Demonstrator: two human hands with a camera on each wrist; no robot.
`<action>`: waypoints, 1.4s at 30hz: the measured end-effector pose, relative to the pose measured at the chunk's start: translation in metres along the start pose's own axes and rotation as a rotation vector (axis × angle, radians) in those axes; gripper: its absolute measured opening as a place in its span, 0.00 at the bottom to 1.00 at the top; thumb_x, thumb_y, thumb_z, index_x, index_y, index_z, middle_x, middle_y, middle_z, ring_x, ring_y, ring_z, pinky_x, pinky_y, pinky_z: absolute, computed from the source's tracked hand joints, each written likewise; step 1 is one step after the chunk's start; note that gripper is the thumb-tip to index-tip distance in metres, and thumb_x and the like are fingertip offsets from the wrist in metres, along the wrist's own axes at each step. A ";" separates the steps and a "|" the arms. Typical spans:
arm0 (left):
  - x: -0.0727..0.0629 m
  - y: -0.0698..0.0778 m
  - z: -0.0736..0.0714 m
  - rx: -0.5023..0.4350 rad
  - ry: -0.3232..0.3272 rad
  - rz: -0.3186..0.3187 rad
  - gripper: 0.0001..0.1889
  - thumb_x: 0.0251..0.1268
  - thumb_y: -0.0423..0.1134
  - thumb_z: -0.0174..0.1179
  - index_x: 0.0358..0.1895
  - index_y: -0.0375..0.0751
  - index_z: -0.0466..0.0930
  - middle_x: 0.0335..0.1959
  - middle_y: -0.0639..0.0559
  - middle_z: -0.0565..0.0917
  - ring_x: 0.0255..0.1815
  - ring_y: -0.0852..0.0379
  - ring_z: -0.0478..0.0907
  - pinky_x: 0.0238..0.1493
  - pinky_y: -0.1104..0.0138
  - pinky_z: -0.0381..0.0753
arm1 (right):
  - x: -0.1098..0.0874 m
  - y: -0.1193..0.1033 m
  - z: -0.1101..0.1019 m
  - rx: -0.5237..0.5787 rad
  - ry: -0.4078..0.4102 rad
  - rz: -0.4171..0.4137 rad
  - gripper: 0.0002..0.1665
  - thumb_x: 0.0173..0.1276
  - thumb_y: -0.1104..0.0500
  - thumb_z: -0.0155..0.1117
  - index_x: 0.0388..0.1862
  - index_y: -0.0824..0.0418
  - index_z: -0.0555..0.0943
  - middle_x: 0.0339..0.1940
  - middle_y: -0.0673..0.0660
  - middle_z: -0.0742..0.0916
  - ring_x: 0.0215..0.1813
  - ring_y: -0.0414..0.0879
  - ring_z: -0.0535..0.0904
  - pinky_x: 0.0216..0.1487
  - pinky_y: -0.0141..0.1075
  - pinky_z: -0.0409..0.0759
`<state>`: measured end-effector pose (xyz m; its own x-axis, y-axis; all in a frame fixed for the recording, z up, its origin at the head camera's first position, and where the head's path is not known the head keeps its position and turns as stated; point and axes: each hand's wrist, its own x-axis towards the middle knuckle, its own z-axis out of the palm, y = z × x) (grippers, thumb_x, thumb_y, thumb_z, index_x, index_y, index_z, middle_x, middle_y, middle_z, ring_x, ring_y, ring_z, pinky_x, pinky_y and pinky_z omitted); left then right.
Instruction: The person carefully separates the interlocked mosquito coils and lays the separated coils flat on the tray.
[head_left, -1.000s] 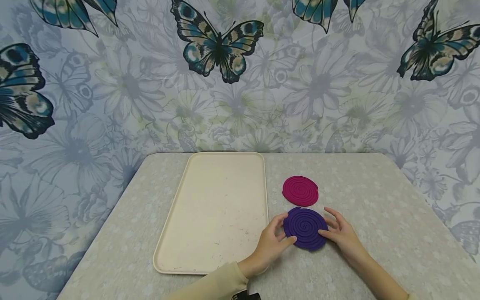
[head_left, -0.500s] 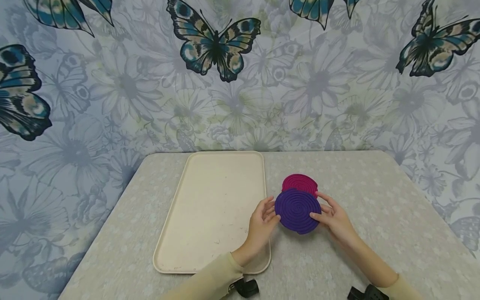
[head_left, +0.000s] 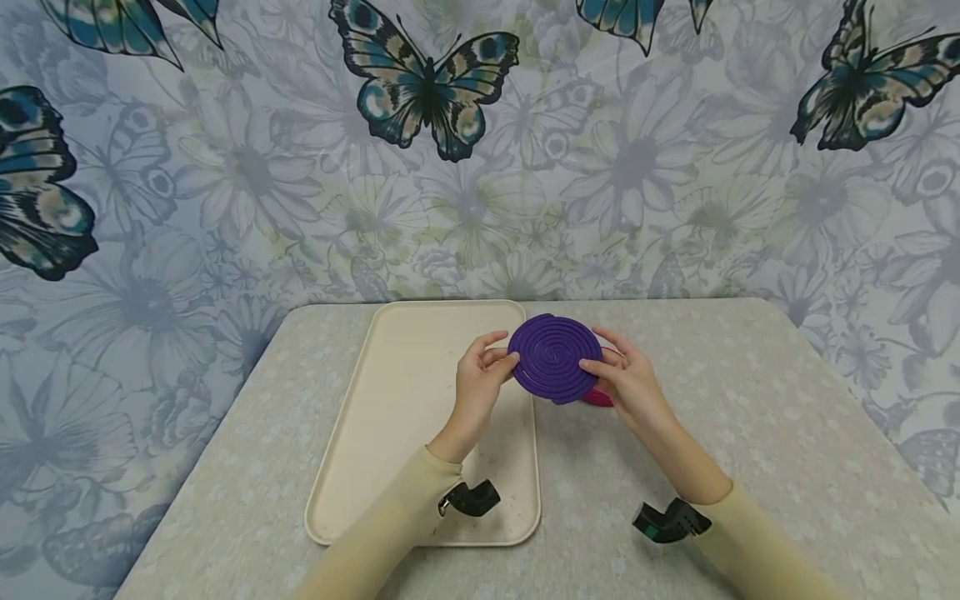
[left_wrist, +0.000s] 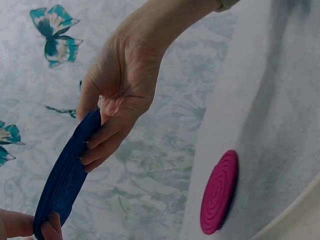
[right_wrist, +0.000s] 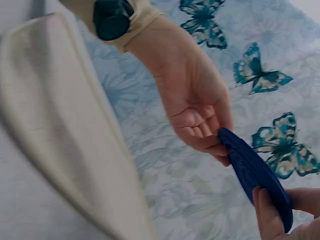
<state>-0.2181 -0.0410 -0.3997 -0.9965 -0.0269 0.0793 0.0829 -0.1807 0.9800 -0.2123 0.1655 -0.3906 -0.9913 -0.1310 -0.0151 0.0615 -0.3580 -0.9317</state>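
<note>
A flat purple disc (head_left: 555, 358), coiled in a spiral, is held above the table between both hands. My left hand (head_left: 480, 379) pinches its left edge, thumb in front and fingers behind. On its right edge, my right hand (head_left: 630, 379) pinches it in the same way. The left wrist view shows the purple disc (left_wrist: 67, 172) tilted and nearly edge-on. A similar magenta disc (left_wrist: 219, 192) lies flat on the table; in the head view the purple disc and right hand hide most of it.
The cream tray (head_left: 420, 433) lies on the left part of the table (head_left: 750, 400), partly beneath my left forearm. Behind the table stands a wall (head_left: 480, 225) with butterfly and flower print. Both wrists carry black cameras (head_left: 471, 498).
Both hands have lifted the purple disc off the table and carried it away from the person and a little left. It now covers most of the magenta disc from the head view.
</note>
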 end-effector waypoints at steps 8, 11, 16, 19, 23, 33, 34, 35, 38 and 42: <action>0.014 0.014 -0.007 -0.083 0.000 0.046 0.17 0.62 0.24 0.58 0.54 0.29 0.73 0.31 0.57 0.82 0.30 0.66 0.83 0.40 0.73 0.84 | 0.018 -0.023 0.021 0.089 0.014 -0.010 0.29 0.67 0.74 0.53 0.66 0.62 0.64 0.30 0.46 0.88 0.29 0.35 0.84 0.31 0.25 0.81; 0.013 0.014 -0.009 -0.027 -0.001 0.085 0.14 0.62 0.25 0.58 0.51 0.28 0.76 0.35 0.49 0.83 0.31 0.68 0.82 0.39 0.74 0.84 | 0.016 -0.022 0.026 0.139 -0.006 -0.017 0.19 0.67 0.72 0.53 0.56 0.61 0.72 0.30 0.47 0.88 0.29 0.35 0.83 0.32 0.25 0.81; 0.014 0.012 -0.012 0.206 -0.011 0.202 0.12 0.62 0.27 0.59 0.49 0.32 0.80 0.49 0.37 0.82 0.34 0.62 0.85 0.37 0.72 0.85 | 0.017 -0.015 0.029 0.192 -0.043 -0.038 0.11 0.70 0.69 0.50 0.42 0.57 0.79 0.31 0.46 0.85 0.30 0.35 0.80 0.33 0.25 0.78; 0.013 0.009 -0.012 0.337 -0.034 0.222 0.13 0.62 0.30 0.60 0.50 0.37 0.81 0.56 0.40 0.80 0.42 0.51 0.85 0.40 0.68 0.86 | 0.017 -0.012 0.032 0.206 -0.057 -0.058 0.12 0.72 0.67 0.49 0.39 0.56 0.80 0.32 0.45 0.84 0.32 0.35 0.79 0.36 0.26 0.78; 0.011 0.005 -0.009 0.419 -0.101 0.207 0.14 0.64 0.36 0.61 0.52 0.41 0.81 0.64 0.41 0.74 0.53 0.43 0.81 0.46 0.61 0.85 | 0.017 -0.007 0.035 0.230 -0.093 -0.099 0.15 0.75 0.62 0.45 0.38 0.54 0.81 0.35 0.47 0.85 0.38 0.37 0.80 0.42 0.27 0.80; 0.007 0.008 -0.001 0.321 -0.228 0.150 0.18 0.66 0.37 0.59 0.59 0.41 0.76 0.65 0.44 0.72 0.61 0.42 0.75 0.54 0.57 0.82 | 0.019 0.007 0.038 0.041 -0.128 -0.206 0.22 0.70 0.72 0.46 0.36 0.50 0.84 0.35 0.43 0.86 0.39 0.34 0.81 0.49 0.26 0.79; 0.007 0.008 0.000 0.312 -0.232 0.134 0.18 0.66 0.37 0.59 0.59 0.41 0.76 0.65 0.44 0.72 0.62 0.42 0.75 0.55 0.57 0.82 | 0.020 0.009 0.038 0.022 -0.117 -0.204 0.22 0.69 0.72 0.46 0.35 0.50 0.84 0.34 0.43 0.86 0.39 0.34 0.81 0.50 0.27 0.79; 0.006 0.008 0.000 0.309 -0.232 0.121 0.18 0.66 0.38 0.58 0.59 0.41 0.76 0.65 0.44 0.72 0.62 0.43 0.75 0.55 0.56 0.81 | 0.020 0.010 0.038 -0.001 -0.105 -0.207 0.22 0.69 0.72 0.47 0.34 0.49 0.84 0.34 0.43 0.86 0.39 0.34 0.81 0.50 0.27 0.79; 0.006 0.007 0.001 0.308 -0.227 0.098 0.18 0.67 0.39 0.58 0.59 0.40 0.76 0.66 0.44 0.71 0.63 0.42 0.74 0.59 0.55 0.78 | 0.021 0.012 0.038 -0.069 -0.067 -0.218 0.21 0.68 0.71 0.50 0.33 0.47 0.84 0.33 0.41 0.86 0.39 0.34 0.81 0.52 0.27 0.77; 0.009 0.005 0.001 0.328 -0.206 0.112 0.18 0.66 0.39 0.59 0.58 0.39 0.78 0.67 0.41 0.67 0.65 0.42 0.70 0.62 0.54 0.76 | 0.022 0.013 0.038 -0.128 -0.023 -0.255 0.16 0.68 0.70 0.54 0.40 0.51 0.82 0.35 0.40 0.86 0.41 0.34 0.81 0.54 0.27 0.76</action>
<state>-0.2263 -0.0411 -0.3935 -0.9659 0.1751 0.1909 0.2158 0.1364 0.9669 -0.2291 0.1226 -0.3893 -0.9699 -0.0728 0.2325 -0.2063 -0.2622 -0.9427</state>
